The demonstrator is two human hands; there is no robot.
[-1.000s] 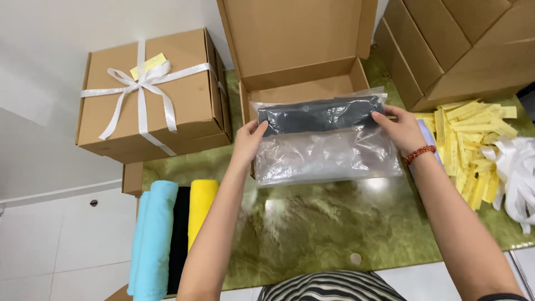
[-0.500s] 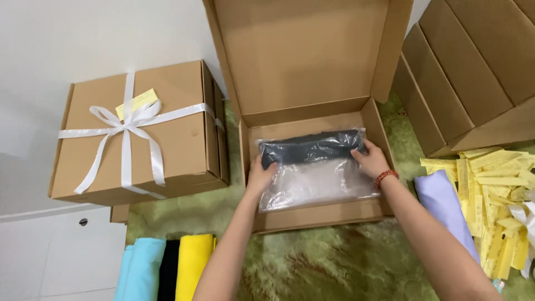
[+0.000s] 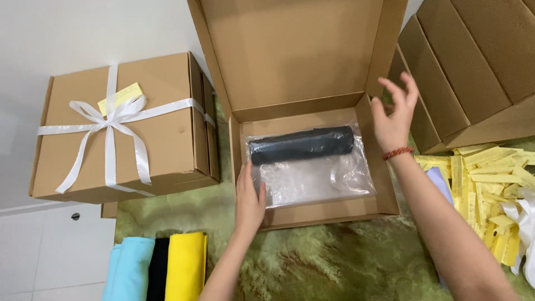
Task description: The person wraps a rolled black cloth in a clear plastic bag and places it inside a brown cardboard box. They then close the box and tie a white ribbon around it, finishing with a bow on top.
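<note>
Already the clear plastic bag (image 3: 312,173), with a dark rolled garment at its far end, lies flat on the floor of the open cardboard box (image 3: 384,184), so the placing looks done; the lid stands upright, not yet closed. The left hand (image 3: 249,199) rests flat, fingers loose, on the bag's near left corner at the box wall. The right hand (image 3: 394,114) hovers released above the right wall, fingers spread, grasping nothing.

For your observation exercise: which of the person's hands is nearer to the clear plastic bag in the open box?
Left. The left hand rests on the clear plastic bag at its near-left edge; the right hand is raised off it, by the box's right wall.
</note>
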